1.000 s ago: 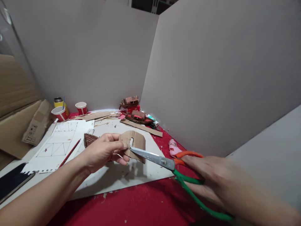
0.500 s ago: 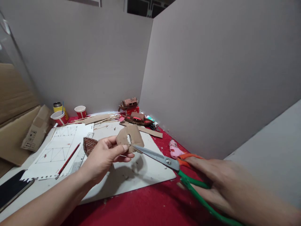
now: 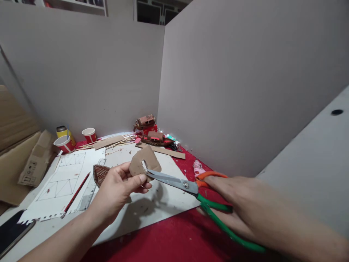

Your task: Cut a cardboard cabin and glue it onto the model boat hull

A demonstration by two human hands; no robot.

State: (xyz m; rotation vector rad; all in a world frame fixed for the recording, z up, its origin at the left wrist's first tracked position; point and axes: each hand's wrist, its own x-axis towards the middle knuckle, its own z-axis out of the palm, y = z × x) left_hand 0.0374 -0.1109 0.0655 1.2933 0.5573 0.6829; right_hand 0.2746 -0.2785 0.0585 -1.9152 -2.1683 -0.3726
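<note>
Pinched between the thumb and fingers of my left hand point(image 3: 120, 185) is a small piece of cardboard point(image 3: 151, 162) with a slot-like hole in its middle. My right hand point(image 3: 240, 203) grips a pair of scissors point(image 3: 174, 181) by an orange and a green handle. The blade tips meet the cardboard at the lower end of its hole. Just behind my left hand lies a brown model boat hull point(image 3: 100, 174), partly covered by the hand.
A white board point(image 3: 163, 207) covers part of the red tabletop point(image 3: 152, 238). On the left are a drawing sheet point(image 3: 61, 182), a pencil point(image 3: 76, 194), a ruler point(image 3: 87, 198) and a phone point(image 3: 13, 233). Farther back stand paper cups point(image 3: 89, 135), thin sticks point(image 3: 120, 141) and model boats point(image 3: 156, 138).
The view has shifted slightly, so most things appear farther left. My left hand has tilted the cardboard a little, and the scissor tips now sit at the edge of the hole.
</note>
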